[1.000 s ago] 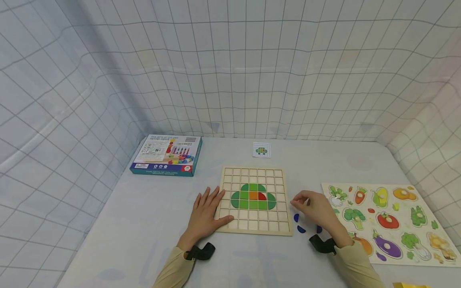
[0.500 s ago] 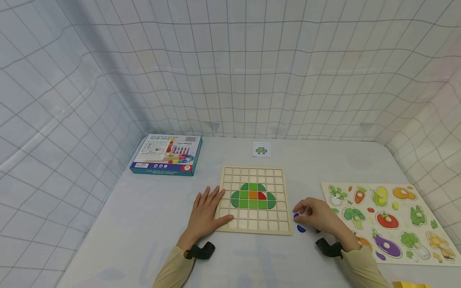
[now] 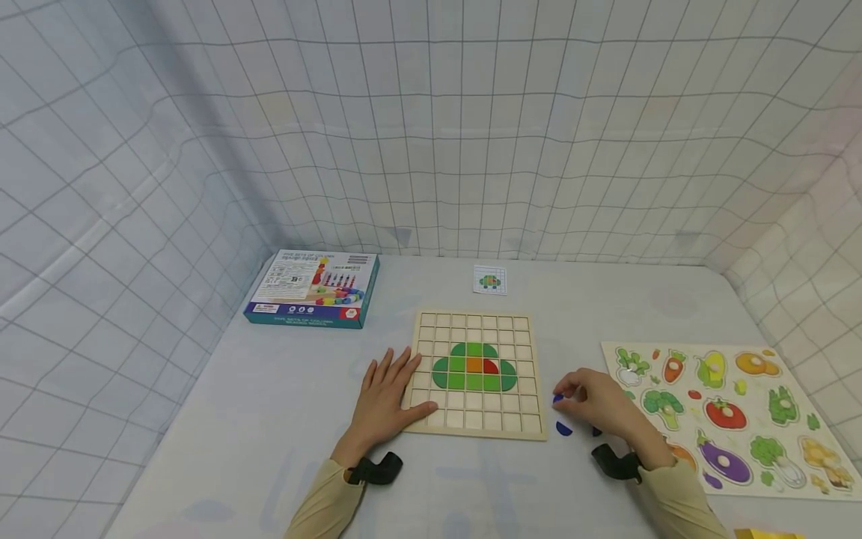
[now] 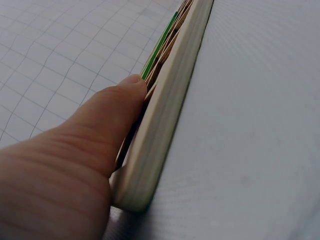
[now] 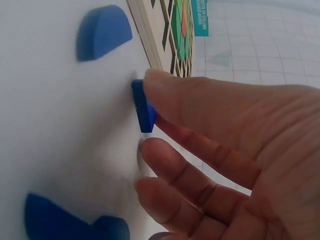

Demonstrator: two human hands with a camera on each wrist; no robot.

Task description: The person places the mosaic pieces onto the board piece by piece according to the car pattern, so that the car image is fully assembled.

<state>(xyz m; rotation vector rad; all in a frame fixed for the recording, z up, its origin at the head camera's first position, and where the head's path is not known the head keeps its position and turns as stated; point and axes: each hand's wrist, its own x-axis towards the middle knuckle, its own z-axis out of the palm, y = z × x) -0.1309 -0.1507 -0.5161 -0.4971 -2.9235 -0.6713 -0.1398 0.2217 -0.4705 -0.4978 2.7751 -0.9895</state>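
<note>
The right hand (image 3: 598,404) pinches a small blue piece (image 5: 143,107) between thumb and fingers, just right of the wooden grid board (image 3: 474,420); a blue half-disc (image 3: 563,429) lies on the table (image 3: 471,490) nearby, and the left hand (image 3: 381,402), fingers spread, rests on the board's left edge

Left hand (image 3: 379,405) flat with fingers (image 3: 397,367) apart and thumb (image 3: 419,413) wide, right hand (image 3: 598,402) in a thumb-and-finger pinch.

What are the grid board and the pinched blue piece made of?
Grid board: probably wood, pale, seemingly unpainted; its edge shows faint lengthwise bands.
Blue piece: perhaps painted wood or plastic; evenly coloured, smooth-looking, no grain showing.
</note>
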